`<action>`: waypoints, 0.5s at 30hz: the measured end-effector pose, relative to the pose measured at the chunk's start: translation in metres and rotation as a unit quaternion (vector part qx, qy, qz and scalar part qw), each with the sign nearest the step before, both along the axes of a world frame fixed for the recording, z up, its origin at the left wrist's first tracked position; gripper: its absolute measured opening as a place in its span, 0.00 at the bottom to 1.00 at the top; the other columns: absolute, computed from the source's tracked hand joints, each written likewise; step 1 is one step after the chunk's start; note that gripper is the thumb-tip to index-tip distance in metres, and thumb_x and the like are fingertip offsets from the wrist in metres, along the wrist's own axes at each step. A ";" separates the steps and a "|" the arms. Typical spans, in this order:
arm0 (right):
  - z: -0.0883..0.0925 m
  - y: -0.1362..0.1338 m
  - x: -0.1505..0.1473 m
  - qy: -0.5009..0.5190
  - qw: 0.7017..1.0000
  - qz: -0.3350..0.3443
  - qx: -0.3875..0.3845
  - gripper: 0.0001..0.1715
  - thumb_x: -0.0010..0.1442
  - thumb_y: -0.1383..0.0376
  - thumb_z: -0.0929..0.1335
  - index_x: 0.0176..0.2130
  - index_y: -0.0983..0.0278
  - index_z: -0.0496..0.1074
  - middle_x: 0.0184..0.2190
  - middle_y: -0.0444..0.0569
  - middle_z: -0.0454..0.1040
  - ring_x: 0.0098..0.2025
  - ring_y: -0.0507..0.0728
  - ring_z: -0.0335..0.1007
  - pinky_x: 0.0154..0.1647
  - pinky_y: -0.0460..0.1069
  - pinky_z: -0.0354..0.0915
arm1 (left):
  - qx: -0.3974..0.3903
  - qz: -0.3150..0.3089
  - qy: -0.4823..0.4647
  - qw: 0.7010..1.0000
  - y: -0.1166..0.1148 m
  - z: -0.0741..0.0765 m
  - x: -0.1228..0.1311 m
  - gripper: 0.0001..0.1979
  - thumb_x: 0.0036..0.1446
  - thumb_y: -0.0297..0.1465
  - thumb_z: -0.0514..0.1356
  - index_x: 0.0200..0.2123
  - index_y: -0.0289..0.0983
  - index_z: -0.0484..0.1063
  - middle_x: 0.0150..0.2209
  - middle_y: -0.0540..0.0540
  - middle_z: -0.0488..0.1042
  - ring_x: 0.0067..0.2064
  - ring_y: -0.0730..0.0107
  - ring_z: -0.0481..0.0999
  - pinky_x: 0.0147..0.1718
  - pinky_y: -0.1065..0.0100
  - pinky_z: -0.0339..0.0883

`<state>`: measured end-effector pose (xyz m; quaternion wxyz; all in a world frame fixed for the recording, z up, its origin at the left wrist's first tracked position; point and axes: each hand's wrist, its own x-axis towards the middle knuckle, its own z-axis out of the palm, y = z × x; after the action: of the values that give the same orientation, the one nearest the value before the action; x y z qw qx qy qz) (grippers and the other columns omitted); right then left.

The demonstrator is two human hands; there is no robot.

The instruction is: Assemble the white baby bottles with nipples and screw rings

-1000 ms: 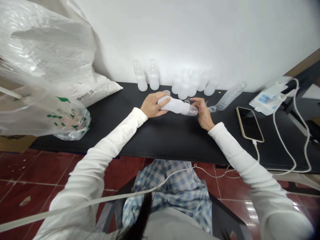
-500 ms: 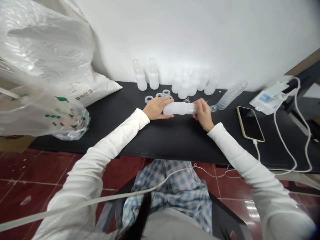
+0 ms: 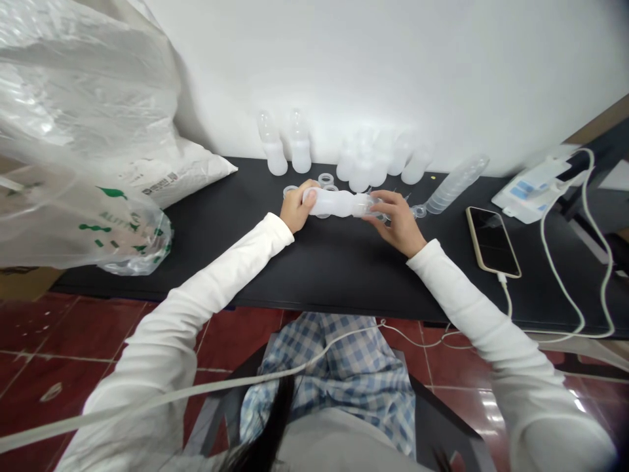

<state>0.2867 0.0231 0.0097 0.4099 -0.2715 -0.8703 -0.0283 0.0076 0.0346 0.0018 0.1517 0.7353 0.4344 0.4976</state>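
Note:
A frosted white baby bottle [image 3: 331, 202] lies sideways in the air above the black table, its base to the left. My left hand [image 3: 296, 208] is closed round the base, thumb on top. At the other end, the fingers of my right hand [image 3: 400, 224] curve around the clear collar, partly hiding it. Just behind the bottle lie several clear rings [image 3: 326, 178], some covered by the bottle and hand. To the right of my right hand, a slanted stack of clear caps [image 3: 457, 185] leans back, with small clear pieces [image 3: 419, 210] beside it.
Two bottles with clear domed caps [image 3: 274, 157] stand by the wall. A cluster of frosted bottles [image 3: 363, 172] is right of them. Plastic bags [image 3: 132, 216] fill the left side. A phone [image 3: 493, 241] on a cable and a white power strip [image 3: 528, 187] lie at right.
The bottle has shifted slightly left and away from me. My left hand has gone from flat fingers along the base to a wrapped grip. My right hand's fingers have spread wider around the collar.

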 end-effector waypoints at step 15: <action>0.005 -0.007 0.000 -0.107 0.982 -0.129 -0.086 0.27 0.72 0.48 0.55 0.53 0.62 0.69 0.47 0.58 0.74 0.47 0.65 0.67 0.48 0.61 0.62 | 0.015 0.002 0.040 0.999 -0.001 0.002 -0.002 0.40 0.61 0.65 0.38 0.38 0.38 0.73 0.36 0.43 0.80 0.33 0.67 0.75 0.35 0.64 0.67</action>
<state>0.2862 0.0163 0.0149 0.2825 -0.4110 -0.8660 -0.0349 0.0060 0.0333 0.0035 0.1225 0.7562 0.4341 0.4740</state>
